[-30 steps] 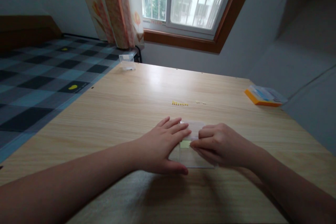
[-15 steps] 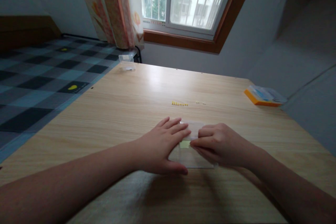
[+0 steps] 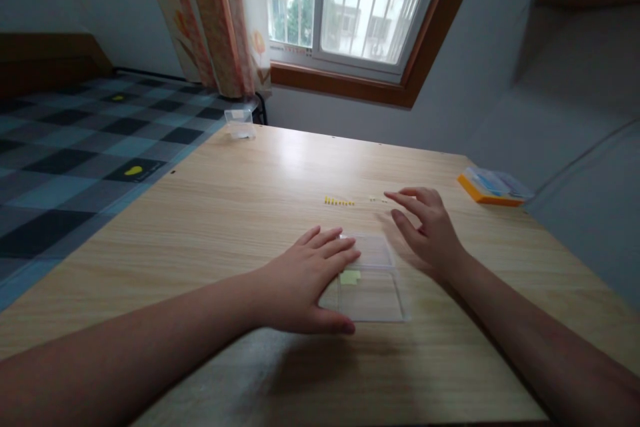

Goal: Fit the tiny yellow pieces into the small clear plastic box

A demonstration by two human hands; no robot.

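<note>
A flat, clear plastic box (image 3: 375, 297) lies opened out on the table, with a light-green patch (image 3: 349, 277) in its near half. My left hand (image 3: 303, 283) is spread over the box's left side, fingers apart, fingertips on the far half and thumb by the near edge. Beyond the box is a row of tiny yellow pieces (image 3: 339, 202). A few tiny pale pieces (image 3: 373, 199) lie to the right of that row. My right hand (image 3: 429, 230) is open, its index fingertip at these pale pieces and its thumb apart; whether it touches one is too small to tell.
The wooden table (image 3: 200, 233) fills the foreground. A small clear container (image 3: 240, 127) stands at its back left corner, and an orange case with a see-through lid (image 3: 493, 188) lies at the right edge. A checked bed (image 3: 75, 160) adjoins the left side.
My right hand has left the green patch in the box and moved away from me to the tiny pale pieces, its fingers opening. My left hand stays on the box.
</note>
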